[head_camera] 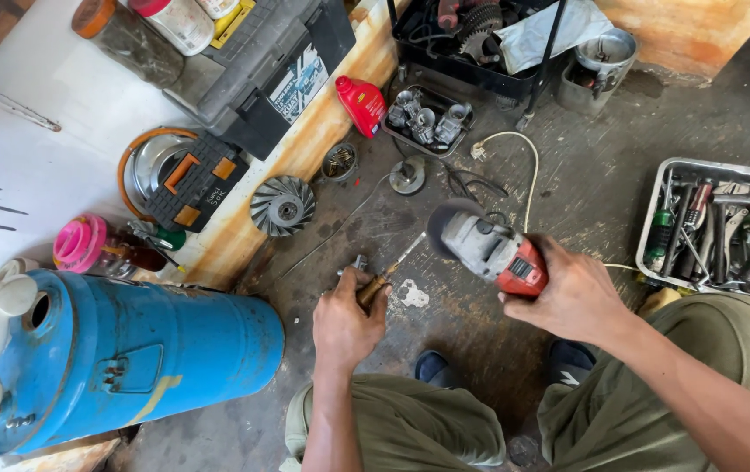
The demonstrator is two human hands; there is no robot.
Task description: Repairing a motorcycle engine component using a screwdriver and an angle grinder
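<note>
While the person squats over the stained concrete floor (567,188), the right hand (578,297) is wrapped tight around the red rear body of a grey-and-red angle grinder (489,249), whose blurred dark disc (452,218) sits just beside the tip of a thin metal rod with a brown wooden handle (388,271); the left hand (346,316) has its grip closed on that handle, pinning the rod low to the floor with its free end pointing up toward the disc. As a judgement, the disc could catch the slender rod and kick it loose, since only one hand steadies it and nothing clamps it; the fingers lie near the cutting edge, and both hands are bare. The white power cord (528,166) loops across the floor behind the grinder and could snag or be nicked. To the right, a shallow metal tray (659,253) holds a jumble of pliers, screwdrivers and wrenches with green and red handles. Farther up, a small dark tray (427,122) carries several grey metal carburettor-like parts, beside a red plastic bottle (362,103). A black crate (471,52) contains gears, cables and a pale cloth, and a round steel pot (604,54) stands next to it; what is in it I cannot tell. A blue metal cylinder (130,358) lies on its side at the left.
</note>
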